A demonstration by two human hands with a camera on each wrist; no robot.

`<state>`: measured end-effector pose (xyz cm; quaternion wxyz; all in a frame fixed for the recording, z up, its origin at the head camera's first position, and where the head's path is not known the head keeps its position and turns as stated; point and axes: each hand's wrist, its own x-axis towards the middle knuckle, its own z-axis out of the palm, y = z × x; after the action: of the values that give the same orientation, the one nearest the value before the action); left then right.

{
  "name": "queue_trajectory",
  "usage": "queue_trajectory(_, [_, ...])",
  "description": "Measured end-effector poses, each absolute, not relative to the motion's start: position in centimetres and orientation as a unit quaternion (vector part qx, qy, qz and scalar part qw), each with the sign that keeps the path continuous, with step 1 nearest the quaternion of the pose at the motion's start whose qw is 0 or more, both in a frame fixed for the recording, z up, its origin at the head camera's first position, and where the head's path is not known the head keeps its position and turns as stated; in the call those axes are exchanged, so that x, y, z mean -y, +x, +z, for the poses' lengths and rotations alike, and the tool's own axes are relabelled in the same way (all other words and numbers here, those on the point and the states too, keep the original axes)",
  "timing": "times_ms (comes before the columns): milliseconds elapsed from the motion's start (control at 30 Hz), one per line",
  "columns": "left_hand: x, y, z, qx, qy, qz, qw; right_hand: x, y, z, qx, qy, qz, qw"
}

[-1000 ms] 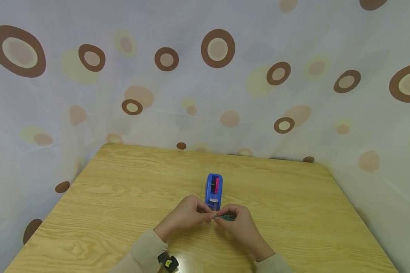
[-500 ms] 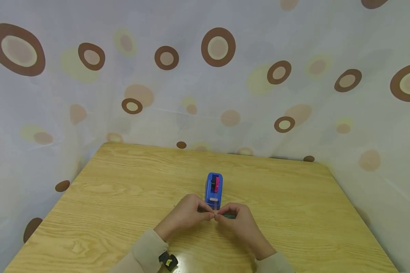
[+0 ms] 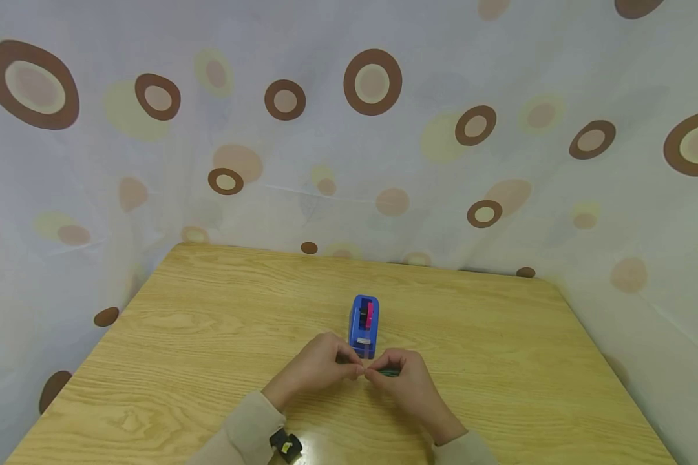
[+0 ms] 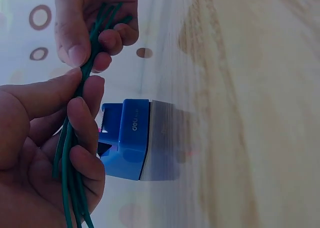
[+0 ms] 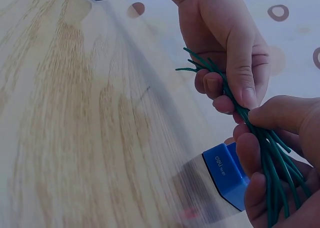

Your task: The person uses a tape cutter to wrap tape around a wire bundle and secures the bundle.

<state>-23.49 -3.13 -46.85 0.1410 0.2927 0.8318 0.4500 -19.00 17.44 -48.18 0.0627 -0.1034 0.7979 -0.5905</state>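
Note:
A bundle of thin green wires runs between both hands, its loose ends fanning out at either side. My left hand pinches the bundle near its middle with thumb and fingers. Close against it, my right hand grips the same wires, some of which show under its fingers. Just beyond the fingertips stands a blue tape dispenser, with a pink-and-black core in it. A strip of clear tape comes from its cutter toward the fingertips; whether it sticks to the wires I cannot tell.
The wood-grain table spreads around the hands and the dispenser. A pale curtain with brown circles hangs behind it and at both sides. A black device is at the left sleeve.
Both hands stay almost in place in front of the dispenser, with only small shifts of the fingers. Slightly less of the wires shows by the right hand.

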Motion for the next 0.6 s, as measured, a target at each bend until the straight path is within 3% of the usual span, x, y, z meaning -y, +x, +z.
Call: queue_trajectory(600, [3.57,-23.6,-47.12,-0.811,0.301,0.457,0.205,-17.11,-18.85,-48.12,-0.822,-0.125,-0.554,0.03])
